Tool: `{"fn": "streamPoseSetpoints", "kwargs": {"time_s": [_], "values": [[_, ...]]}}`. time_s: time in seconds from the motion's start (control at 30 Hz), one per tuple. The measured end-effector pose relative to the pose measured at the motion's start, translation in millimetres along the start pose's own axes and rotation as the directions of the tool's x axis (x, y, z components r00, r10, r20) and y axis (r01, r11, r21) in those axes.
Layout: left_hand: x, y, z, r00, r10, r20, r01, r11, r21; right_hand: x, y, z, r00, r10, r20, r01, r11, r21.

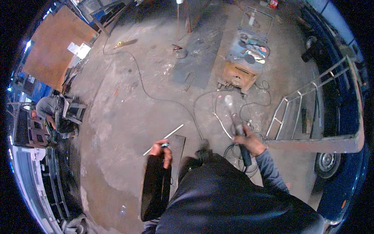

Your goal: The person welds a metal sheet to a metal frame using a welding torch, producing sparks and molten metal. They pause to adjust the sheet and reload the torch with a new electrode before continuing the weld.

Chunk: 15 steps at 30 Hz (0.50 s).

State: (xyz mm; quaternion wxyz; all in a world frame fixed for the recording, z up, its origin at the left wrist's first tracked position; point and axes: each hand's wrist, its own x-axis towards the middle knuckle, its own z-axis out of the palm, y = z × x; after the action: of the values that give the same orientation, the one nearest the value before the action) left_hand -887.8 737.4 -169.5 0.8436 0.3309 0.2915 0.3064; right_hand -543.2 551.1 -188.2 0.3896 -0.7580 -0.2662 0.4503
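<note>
My right hand (251,142) is wrapped round the black grip of a hammer (235,119), its silver head blurred and pointing away from me. At the left, my left hand (160,149) has its fingers curled over the top of a long dark piece (154,191) that hides most of my left forearm. A small shiny bluish spot shows at those fingers, too small to name. Behind this hand runs a thin white rod (174,131); I cannot tell whether it is held or lies on the floor.
Cables (150,95) snake over the concrete floor. Ahead stands a small cart (237,50) bearing tools, beside a wooden box (238,76). A metal frame with rungs (286,99) is at my right, near a blue vehicle (350,187). A person (52,111) bends over work at far left.
</note>
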Motion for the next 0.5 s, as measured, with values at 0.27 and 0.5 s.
{"fn": "streamPoseSetpoints", "kwargs": {"time_s": [0.27, 0.5], "values": [[89, 48, -49, 0.978, 0.183, -0.099, -0.2, 0.96, -0.197, 111, -24, -37, 0.993, 0.089, -0.072, -0.079, 0.987, 0.139], [275, 104, -74, 0.988, 0.072, 0.139, -0.076, 0.997, 0.019, 207, -64, -15, 0.921, 0.238, -0.307, -0.15, 0.947, 0.284]]}}
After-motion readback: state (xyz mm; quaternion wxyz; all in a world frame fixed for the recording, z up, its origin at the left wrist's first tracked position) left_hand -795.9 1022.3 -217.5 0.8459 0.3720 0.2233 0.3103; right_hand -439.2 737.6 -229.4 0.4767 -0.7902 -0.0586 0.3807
